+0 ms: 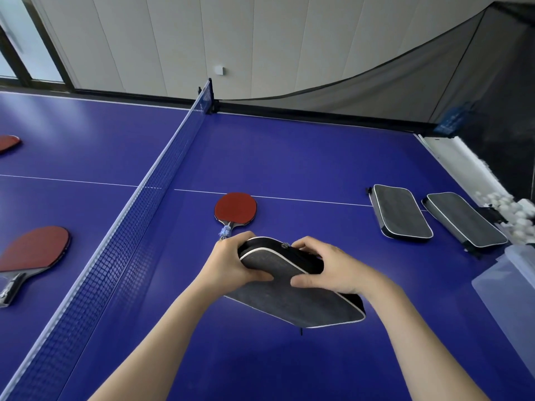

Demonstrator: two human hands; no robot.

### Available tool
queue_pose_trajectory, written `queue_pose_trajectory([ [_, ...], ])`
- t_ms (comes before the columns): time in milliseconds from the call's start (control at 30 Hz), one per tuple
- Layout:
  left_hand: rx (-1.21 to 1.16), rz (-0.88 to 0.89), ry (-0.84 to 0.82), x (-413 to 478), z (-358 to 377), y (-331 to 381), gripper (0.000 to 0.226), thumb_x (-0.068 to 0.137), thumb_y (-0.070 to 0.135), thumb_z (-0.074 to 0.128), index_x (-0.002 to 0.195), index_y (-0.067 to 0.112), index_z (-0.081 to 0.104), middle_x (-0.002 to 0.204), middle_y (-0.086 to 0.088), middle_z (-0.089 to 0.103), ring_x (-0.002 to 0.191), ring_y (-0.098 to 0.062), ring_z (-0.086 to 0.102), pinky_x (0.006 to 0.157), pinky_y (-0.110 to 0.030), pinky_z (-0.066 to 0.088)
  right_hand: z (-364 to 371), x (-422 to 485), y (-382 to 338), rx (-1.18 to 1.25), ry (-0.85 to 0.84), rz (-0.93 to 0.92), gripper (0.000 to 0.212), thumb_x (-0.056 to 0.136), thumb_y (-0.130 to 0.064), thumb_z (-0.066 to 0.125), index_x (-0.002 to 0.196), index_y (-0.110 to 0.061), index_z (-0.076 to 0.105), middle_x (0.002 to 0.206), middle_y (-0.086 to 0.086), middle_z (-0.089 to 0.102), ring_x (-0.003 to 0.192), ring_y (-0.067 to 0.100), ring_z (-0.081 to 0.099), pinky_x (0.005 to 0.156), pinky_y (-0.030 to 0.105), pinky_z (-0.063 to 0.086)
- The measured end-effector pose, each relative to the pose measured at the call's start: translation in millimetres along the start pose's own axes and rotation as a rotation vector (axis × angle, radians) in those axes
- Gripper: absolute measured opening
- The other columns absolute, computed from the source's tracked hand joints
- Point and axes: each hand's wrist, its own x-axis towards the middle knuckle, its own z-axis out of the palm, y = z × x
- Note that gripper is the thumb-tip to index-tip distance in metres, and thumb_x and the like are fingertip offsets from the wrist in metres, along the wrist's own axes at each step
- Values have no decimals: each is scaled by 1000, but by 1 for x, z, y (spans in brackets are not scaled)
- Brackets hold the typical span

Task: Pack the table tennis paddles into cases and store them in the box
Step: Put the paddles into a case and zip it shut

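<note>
A grey paddle case (292,287) with white piping is held above the blue table (289,157). My left hand (231,264) grips its far left corner and my right hand (327,269) holds its top edge near the zipper pull. Just beyond the case, a red paddle (236,209) with a blue-wrapped handle lies flat on the table. Two more grey cases (401,211) (463,219) lie side by side at the right. Across the net, a red paddle (31,251) lies at the left and another paddle (8,141) shows at the far left edge.
The net (139,209) runs diagonally from the bottom left to the far edge. A clear plastic box (509,282) stands at the table's right edge. White balls (512,211) fill a catch net beyond it. A dark mesh screen (405,82) hangs behind the table.
</note>
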Motion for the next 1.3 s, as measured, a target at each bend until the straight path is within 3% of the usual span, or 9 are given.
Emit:
queue_pose_trajectory([
  [167,40,6,43,-5,2,-1,45,50,22,92,87,25,66,74,16,70,73,-4,66,69,-31,54,-1,6,-21,113,124,-74,21,93,-41,53,112,-41,63,111,-21,66,105,-7,57,95,21,44],
  [367,21,-19,89,-8,2,0,46,51,23,91,90,30,66,78,20,70,76,-1,66,70,-27,54,11,11,-27,-6,338,-174,11,88,-23,65,94,-25,73,93,-12,70,93,5,61,86,26,50],
  [500,-2,-39,149,-14,6,-1,41,54,21,88,89,26,66,75,15,70,75,-3,66,69,-30,55,17,12,-27,-114,415,-263,9,87,-18,66,78,-17,64,89,-5,64,83,9,59,74,27,51],
  [633,7,-35,161,-18,8,-1,37,56,21,87,86,23,65,72,11,70,72,-9,66,67,-37,55,16,13,-24,-117,314,-190,11,88,-25,65,80,-22,59,90,-11,53,81,6,54,69,16,44],
  [800,71,-15,183,-21,10,-2,40,57,24,87,89,24,65,76,12,70,77,-11,66,68,-34,54,18,8,-17,-115,324,-64,27,90,-42,57,74,-21,61,81,-7,55,75,7,52,64,18,41],
  [933,231,64,229,-24,14,-4,38,59,24,87,90,23,64,75,16,63,74,-10,57,64,-16,40,24,3,-14,21,342,37,38,90,-46,53,74,-14,67,79,-1,60,74,11,55,65,21,40],
  [1033,318,120,264,-26,16,-7,37,59,20,86,90,21,65,76,12,63,74,-15,56,63,-20,38,33,-3,-10,256,314,70,21,89,-37,61,78,-21,69,78,-6,65,73,3,57,63,11,41],
  [1133,355,172,258,-27,18,-9,38,57,21,87,88,21,65,76,10,64,71,-15,55,62,-19,38,39,-6,-9,484,284,97,12,89,-28,64,79,-22,64,76,-9,63,73,4,56,65,16,41],
  [1300,293,71,243,-27,19,-15,36,61,22,83,92,24,65,78,13,64,77,-14,56,65,-18,39,39,-2,-11,475,398,108,17,85,-24,66,71,-20,60,69,-9,61,64,3,53,57,13,40],
])
